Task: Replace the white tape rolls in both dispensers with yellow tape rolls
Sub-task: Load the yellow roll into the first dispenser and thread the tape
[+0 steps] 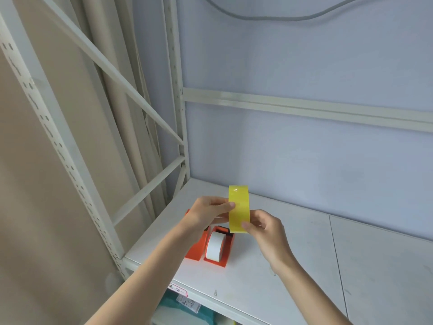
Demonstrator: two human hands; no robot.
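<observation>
Yellow roll (239, 208) btwn L hand (209, 213) & R hand (264, 228)

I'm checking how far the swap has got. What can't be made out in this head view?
- Left orange dispenser: mostly hidden by the left hand; its roll can't be seen.
- Yellow tape roll: seen edge-on, core hidden.
- Labels on the shelf edge: too small to read.
- Items below: cut off by the bottom edge.
</observation>
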